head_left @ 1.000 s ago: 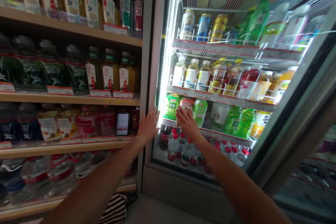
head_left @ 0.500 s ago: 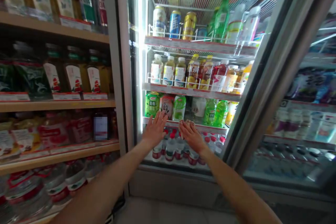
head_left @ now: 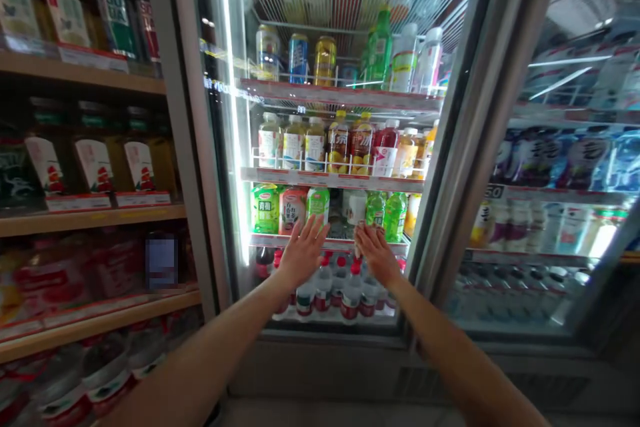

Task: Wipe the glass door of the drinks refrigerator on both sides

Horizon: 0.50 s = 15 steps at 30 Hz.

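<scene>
My left hand (head_left: 303, 253) is held flat with its fingers spread, against or just before the glass door (head_left: 216, 167) of a lit drinks cooler. It holds nothing. Behind its fingertips stands a green bottle (head_left: 318, 205). To the right, my right hand (head_left: 379, 255) has its fingers together over a crumpled pale cloth (head_left: 358, 245), mostly hidden under the palm, at the same glass. Green-labelled bottles (head_left: 395, 215) stand just behind that hand. Below both hands are clear bottles with red caps (head_left: 351, 290).
Metal door frames and a long vertical handle (head_left: 493, 120) run along the right, with another stocked cooler (head_left: 560, 220) beyond. On the left, wooden shelves (head_left: 95, 217) carry bottled drinks. A grey base panel (head_left: 320, 367) lies under the door.
Both hands have shifted rightward across the shelf behind the glass, the cloth moving with my right hand. My view has turned right, bringing more of the neighbouring cooler into sight.
</scene>
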{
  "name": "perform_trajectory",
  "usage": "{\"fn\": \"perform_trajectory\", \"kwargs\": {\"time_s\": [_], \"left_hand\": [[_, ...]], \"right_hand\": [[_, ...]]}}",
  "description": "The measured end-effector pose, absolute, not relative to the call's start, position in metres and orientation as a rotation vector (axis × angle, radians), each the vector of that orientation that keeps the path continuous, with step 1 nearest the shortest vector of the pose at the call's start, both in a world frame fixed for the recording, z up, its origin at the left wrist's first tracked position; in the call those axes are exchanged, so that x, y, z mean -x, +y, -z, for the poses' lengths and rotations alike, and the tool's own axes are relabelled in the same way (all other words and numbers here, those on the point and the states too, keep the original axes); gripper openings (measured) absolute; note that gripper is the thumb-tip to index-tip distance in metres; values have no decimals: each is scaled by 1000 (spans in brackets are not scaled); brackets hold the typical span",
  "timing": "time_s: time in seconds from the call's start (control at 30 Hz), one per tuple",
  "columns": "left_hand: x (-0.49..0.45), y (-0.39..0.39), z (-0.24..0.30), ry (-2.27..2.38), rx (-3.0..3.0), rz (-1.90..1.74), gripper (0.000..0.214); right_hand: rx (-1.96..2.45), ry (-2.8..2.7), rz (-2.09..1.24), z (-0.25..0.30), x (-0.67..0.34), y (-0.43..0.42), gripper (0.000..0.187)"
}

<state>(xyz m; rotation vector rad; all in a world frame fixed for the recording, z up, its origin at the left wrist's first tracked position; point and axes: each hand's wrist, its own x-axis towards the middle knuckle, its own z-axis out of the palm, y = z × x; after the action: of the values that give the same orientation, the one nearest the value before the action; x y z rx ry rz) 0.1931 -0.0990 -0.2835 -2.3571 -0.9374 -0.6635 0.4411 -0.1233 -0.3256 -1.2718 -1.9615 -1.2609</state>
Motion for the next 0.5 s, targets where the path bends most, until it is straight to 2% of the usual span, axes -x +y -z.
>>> {"fn": "perform_trajectory", "kwargs": {"time_s": [0.17,0.37,0.5], "left_hand": [[-208,-96,282,-944,2353,661,75],[-222,-95,278,-870,2361,693,77],[-225,-95,270,-892,2369,684,73]], "right_hand": [[1343,-1516,1159,289,-464,-115,53],[1342,-1635,1186,347,-472,-134,61],[1347,-1530,1236,328,-488,-131,60]]}}
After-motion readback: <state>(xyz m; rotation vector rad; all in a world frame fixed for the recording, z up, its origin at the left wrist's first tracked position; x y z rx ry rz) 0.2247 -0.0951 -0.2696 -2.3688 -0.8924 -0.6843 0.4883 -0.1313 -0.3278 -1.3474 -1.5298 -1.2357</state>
